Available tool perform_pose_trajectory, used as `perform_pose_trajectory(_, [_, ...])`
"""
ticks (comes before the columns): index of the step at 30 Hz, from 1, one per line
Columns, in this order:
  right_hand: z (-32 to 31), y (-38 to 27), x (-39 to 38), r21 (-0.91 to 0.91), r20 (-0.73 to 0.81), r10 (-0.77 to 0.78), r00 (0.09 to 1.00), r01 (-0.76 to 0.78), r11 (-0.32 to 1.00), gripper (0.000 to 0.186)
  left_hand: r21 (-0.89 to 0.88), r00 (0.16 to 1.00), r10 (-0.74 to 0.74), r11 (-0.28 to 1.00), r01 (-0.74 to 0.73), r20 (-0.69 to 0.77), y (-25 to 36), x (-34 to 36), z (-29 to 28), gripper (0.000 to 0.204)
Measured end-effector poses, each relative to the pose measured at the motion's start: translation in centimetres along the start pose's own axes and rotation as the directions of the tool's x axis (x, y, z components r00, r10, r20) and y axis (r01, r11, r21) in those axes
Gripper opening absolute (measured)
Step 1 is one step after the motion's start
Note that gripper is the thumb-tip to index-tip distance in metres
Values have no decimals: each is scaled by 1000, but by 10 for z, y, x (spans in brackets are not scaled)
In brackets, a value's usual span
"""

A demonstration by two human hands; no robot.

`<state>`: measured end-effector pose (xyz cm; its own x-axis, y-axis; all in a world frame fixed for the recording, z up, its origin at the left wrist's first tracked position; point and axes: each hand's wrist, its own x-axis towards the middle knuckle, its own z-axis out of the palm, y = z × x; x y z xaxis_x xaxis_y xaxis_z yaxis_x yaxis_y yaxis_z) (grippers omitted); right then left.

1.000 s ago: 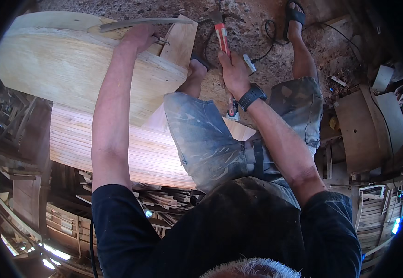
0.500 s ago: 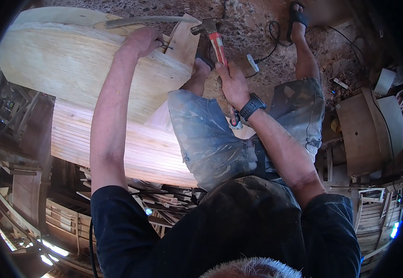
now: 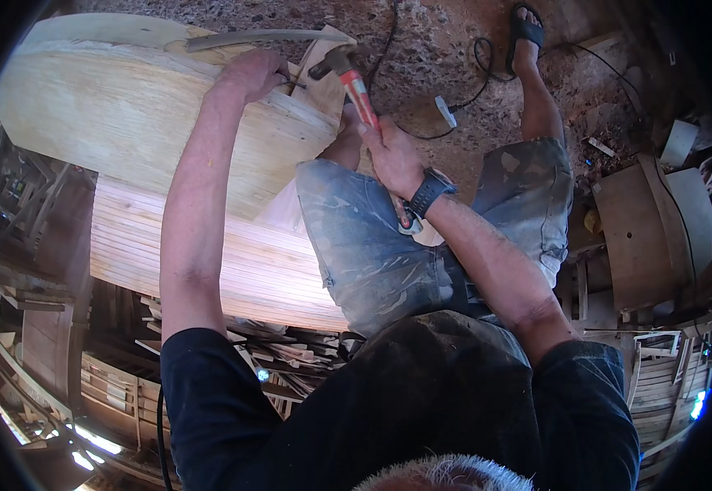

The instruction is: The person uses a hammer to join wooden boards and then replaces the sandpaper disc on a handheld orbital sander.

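My left hand [image 3: 251,75] is pinched round a thin dark nail [image 3: 296,83] at the right end of a large pale plywood piece [image 3: 159,106]. The nail sticks out sideways from my fingertips. In my right hand [image 3: 394,157] is a claw hammer [image 3: 357,92] with a red, worn handle. Its dark metal head is just right of the nail, apart from it, above a light wooden board [image 3: 320,72]. The lower end of the handle shows below my wrist.
A curved wooden strip [image 3: 266,35] rests along the plywood's far edge. A white power socket [image 3: 446,111] with a black cable lies on the rough floor. Slatted planking [image 3: 208,254] extends beneath the plywood. Curved boards [image 3: 642,237] stand at right; scrap wood [image 3: 298,352] is piled below.
My right hand has swung the hammer left and slightly down, bringing its head closer to the nail. My left hand has stayed in place with its pinch.
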<state>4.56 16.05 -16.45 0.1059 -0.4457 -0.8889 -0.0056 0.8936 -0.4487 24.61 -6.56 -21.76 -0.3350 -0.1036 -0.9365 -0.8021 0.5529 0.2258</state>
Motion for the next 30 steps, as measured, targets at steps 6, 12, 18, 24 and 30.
perform_pose_trajectory(6, [-11, -10, 6, -74, -72, -64, 995, 59, 996, 37, 2, 998, -40, 999, 39, 58, 2, -1, -3, 23])
perform_pose_trajectory(12, [-7, -10, 3, -170, -10, -27, 1000, 25, 985, 40, -11, 993, -61, 998, 62, 98, 3, -1, -5, 23])
perform_pose_trajectory(18, [-13, 6, 7, -109, -117, 45, 992, -58, 992, 39, -39, 1000, -28, 999, 27, -10, -1, -3, 0, 23])
perform_pose_trajectory(24, [-12, 22, 13, -57, -242, -119, 963, 108, 993, 40, -77, 999, -24, 997, 27, 31, -3, -3, 1, 24])
perform_pose_trajectory(30, [-4, 39, 13, 62, -123, 4, 992, 3, 998, 37, -85, 998, -36, 996, 32, -53, 3, -9, 2, 28])
